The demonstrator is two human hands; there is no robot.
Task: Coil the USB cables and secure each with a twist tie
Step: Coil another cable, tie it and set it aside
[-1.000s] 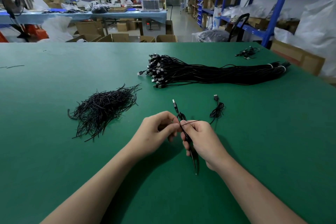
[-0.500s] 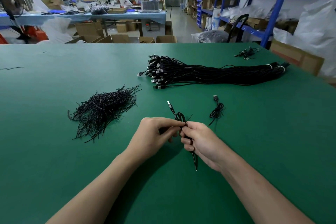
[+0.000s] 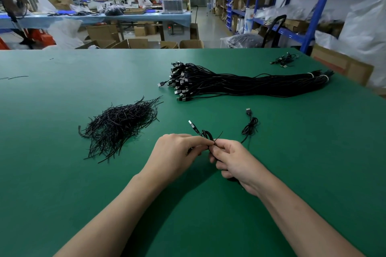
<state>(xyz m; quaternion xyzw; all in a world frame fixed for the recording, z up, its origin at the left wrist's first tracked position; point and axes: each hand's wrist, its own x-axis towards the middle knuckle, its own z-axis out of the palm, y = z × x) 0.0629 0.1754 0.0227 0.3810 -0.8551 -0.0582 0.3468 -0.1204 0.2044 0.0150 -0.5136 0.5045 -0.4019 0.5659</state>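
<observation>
- Your left hand point(image 3: 177, 152) and right hand point(image 3: 236, 162) meet low over the green table point(image 3: 62, 194), near its front middle, with the coiled USB cable point(image 3: 207, 134) between them.
- Your right fingers are curled round the bunched strands. Most of the coil is hidden in that fist, and only a small loop and the plug point(image 3: 192, 125) stick out beyond it.
- Your left thumb and forefinger are pressed together at the coil's waist, apparently pinching the twist tie point(image 3: 219, 134). Its free tail pokes up to the right.
- The cable looks thin, light and springy, so the loops will probably fan out if your right grip slackens. Hold it at the waist, not by the plug.
- The tie looks like thin wire that should bend and keep its shape. Take it close to the coil, where the twist will bite tightest.
- A tied coil point(image 3: 250, 127) lies just beyond your right hand, and the pile of loose ties point(image 3: 119, 125) is to your left.
- The big bundle of uncoiled cables point(image 3: 240, 84) lies farther back.
</observation>
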